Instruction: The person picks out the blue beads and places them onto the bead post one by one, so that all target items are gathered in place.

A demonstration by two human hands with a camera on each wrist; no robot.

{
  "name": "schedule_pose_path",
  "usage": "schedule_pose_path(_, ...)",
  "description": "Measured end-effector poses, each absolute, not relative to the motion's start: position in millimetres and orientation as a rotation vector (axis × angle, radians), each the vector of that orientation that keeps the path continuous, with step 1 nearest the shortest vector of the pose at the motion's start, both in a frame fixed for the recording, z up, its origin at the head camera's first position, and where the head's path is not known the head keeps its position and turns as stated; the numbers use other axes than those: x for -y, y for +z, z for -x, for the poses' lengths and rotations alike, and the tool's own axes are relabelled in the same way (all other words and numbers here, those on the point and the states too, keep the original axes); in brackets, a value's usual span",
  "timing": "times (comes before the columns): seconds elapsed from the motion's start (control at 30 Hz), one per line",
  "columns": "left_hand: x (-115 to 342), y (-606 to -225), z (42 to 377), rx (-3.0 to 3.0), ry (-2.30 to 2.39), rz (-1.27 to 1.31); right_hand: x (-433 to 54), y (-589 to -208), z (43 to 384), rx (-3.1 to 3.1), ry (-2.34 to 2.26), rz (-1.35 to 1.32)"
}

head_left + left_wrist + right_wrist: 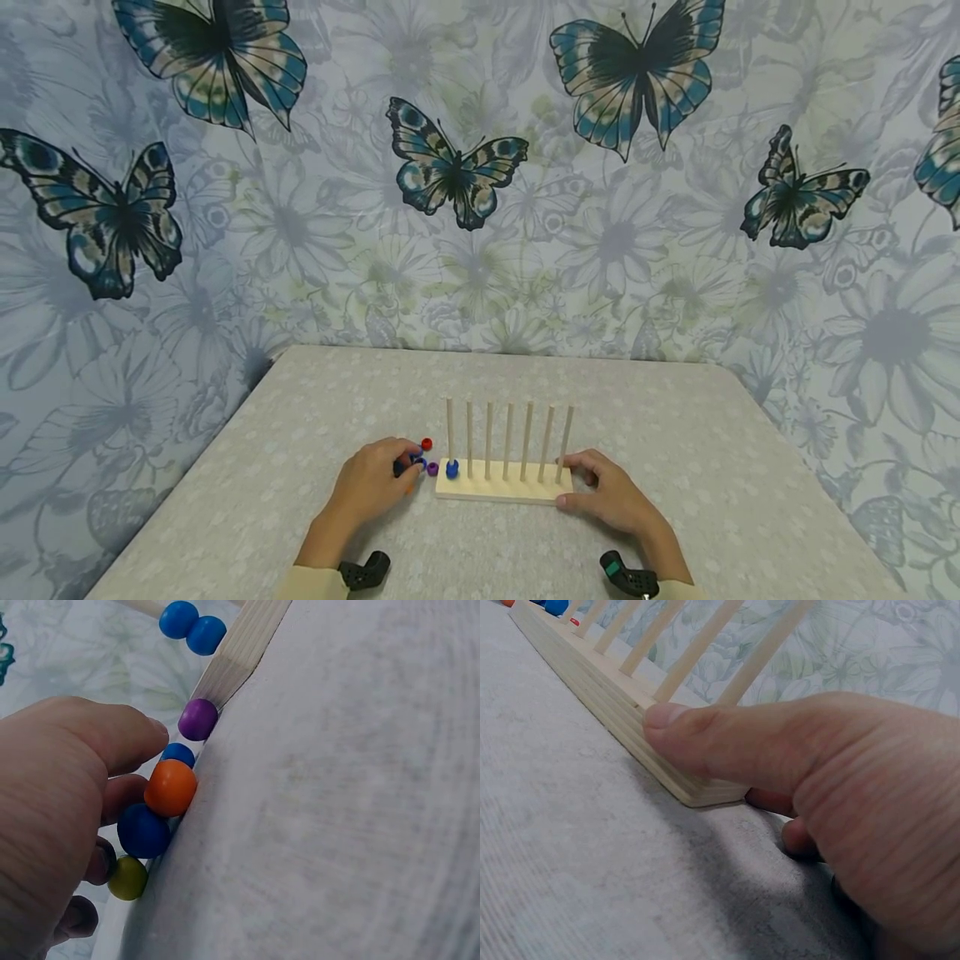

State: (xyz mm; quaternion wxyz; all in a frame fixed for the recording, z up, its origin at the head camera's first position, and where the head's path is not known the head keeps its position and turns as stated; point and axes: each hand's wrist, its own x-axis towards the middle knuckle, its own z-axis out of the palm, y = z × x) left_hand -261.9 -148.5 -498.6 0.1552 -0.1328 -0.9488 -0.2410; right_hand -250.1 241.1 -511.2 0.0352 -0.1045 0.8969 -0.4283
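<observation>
A wooden peg stand [504, 493] with a row of upright pegs sits on the table, two blue beads [192, 628] stacked on its leftmost peg. My right hand [606, 490] grips the stand's right end, thumb [697, 735] along the front edge and other fingers behind. Left of the stand, my left hand [378, 473] reaches among loose beads, thumb and index finger apart around a blue bead [178, 754]. Close to those fingers lie an orange bead [171, 787], a darker blue bead [144, 831] and a yellow-green bead [127, 878]. A purple bead [198, 719] lies by the stand's left end.
A red bead [427, 444] lies just beyond the left hand. Pale patterned cloth covers the table [660, 417], which ends against a wall [480, 283] with butterfly pictures. Each wrist wears a dark band [365, 572].
</observation>
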Motion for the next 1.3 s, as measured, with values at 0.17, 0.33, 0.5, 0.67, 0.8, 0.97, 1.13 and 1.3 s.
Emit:
schedule_pose_path(0.17, 148.1, -498.7, 263.5, 2.746, -0.681, 0.377, -240.7, -510.4, 249.9, -2.757, -1.317, 0.322)
schedule_pose_path(0.33, 148.4, -498.8, 265.3, 2.751, -0.679, 0.387, -240.5, -510.3, 250.3, -2.759, -1.316, 0.311)
schedule_pose_path(0.5, 149.1, -499.5, 266.2, 2.763, -0.663, 0.394, -240.0, -511.6, 250.2, -2.764, -1.302, 0.311)
schedule_pose_path(0.67, 148.5, -500.2, 267.4, 2.768, -0.660, 0.395, -240.3, -510.5, 249.6, -2.765, -1.305, 0.322)
schedule_pose_path(0.8, 147.5, -499.7, 267.6, 2.768, -0.662, 0.387, -240.2, -510.0, 249.8, -2.762, -1.306, 0.320)
schedule_pose_path(0.97, 145.6, -498.4, 268.3, 2.766, -0.646, 0.379, -241.1, -510.4, 250.1, -2.755, -1.320, 0.317)
schedule_pose_path(1.13, 145.0, -497.7, 267.3, 2.787, -0.631, 0.354, -241.3, -511.1, 250.2, -2.759, -1.314, 0.318)
schedule_pose_path(1.3, 145.0, -498.6, 266.5, 2.788, -0.641, 0.349, -241.0, -510.9, 249.9, -2.757, -1.312, 0.314)
